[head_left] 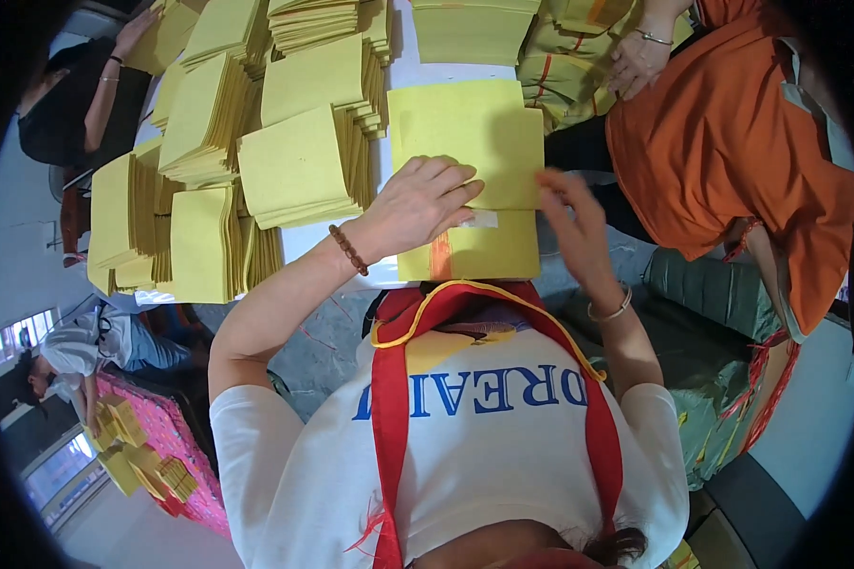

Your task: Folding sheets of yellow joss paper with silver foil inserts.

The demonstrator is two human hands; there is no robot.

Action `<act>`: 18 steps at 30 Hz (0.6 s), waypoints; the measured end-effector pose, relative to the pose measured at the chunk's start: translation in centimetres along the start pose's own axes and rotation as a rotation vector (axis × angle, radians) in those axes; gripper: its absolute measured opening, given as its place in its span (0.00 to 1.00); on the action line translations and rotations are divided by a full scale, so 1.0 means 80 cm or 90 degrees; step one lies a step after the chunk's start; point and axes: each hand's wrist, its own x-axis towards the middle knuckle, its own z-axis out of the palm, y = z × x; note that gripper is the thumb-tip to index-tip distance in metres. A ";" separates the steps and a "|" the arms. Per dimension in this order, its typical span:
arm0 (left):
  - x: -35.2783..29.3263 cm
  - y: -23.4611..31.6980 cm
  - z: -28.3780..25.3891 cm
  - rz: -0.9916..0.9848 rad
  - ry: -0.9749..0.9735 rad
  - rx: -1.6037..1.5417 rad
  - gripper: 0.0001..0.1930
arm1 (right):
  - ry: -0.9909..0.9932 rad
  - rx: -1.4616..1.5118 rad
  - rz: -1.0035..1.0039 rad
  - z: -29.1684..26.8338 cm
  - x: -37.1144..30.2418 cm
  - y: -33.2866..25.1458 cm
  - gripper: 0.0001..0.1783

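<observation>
In front of me on the table lies a yellow paper sheet [465, 119], with a lower yellow sheet [493, 251] showing beneath its near edge. The lower one bears an orange mark and a small white strip [479, 220]. My left hand [427, 201] rests on the near left part of the upper sheet, fingers stretched out and slightly bent. Beside the sheets' right edge is my right hand [577, 228], its fingertips close to the paper and smeared by motion. Whether those fingers hold the edge cannot be made out.
Several stacks of folded yellow paper [299, 161] crowd the left of the white table [304, 248]. Another yellow stack [470, 33] stands at the far side. Tied bundles [565, 81] lie far right, beside a person in orange [731, 142]. Green wrapped bales [697, 284] sit on the right.
</observation>
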 end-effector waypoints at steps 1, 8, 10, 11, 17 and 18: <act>0.001 0.001 -0.001 -0.004 -0.011 0.009 0.18 | 0.058 0.045 0.050 0.002 0.008 0.002 0.22; 0.007 0.019 0.002 0.003 -0.090 0.158 0.23 | 0.023 0.320 0.241 0.013 0.035 0.006 0.22; 0.022 0.037 -0.004 -0.008 -0.102 0.184 0.24 | 0.032 0.275 0.209 0.011 0.036 0.015 0.24; 0.026 0.042 -0.005 -0.019 -0.115 0.209 0.26 | 0.042 0.230 0.177 0.010 0.037 0.018 0.27; 0.017 0.033 0.005 -0.002 0.001 0.161 0.28 | 0.003 0.185 0.162 0.003 0.056 0.001 0.30; 0.016 0.032 0.005 -0.007 0.003 0.164 0.28 | -0.002 0.184 0.158 0.007 0.058 -0.008 0.30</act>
